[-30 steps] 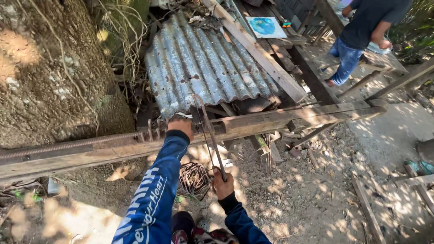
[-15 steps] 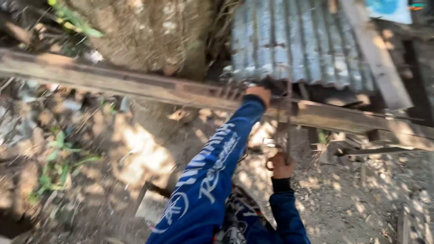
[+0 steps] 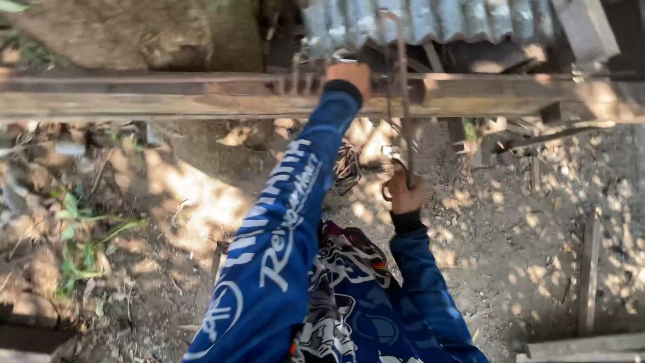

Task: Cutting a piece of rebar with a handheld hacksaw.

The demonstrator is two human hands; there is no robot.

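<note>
My left hand [image 3: 349, 72] reaches forward in a blue printed sleeve and rests on a long rusty beam [image 3: 134, 94] that runs across the view. My right hand [image 3: 405, 195] is closed around the lower end of a thin rusty metal rod [image 3: 403, 101], which leans up over the beam. A small metal tool shows at that hand, too blurred to name. A coil of thin wire [image 3: 347, 168] lies on the dirt between my arms.
Corrugated metal sheets [image 3: 430, 20] lie behind the beam, beside a large rough tree trunk [image 3: 134, 33]. Wooden planks [image 3: 590, 282] and scrap bars [image 3: 544, 138] lie on the dirt at right. Green weeds [image 3: 77, 235] grow at left.
The camera has swung left and tilted down, so the person at the back right has left view. Both hands keep their places on the beam and rod.
</note>
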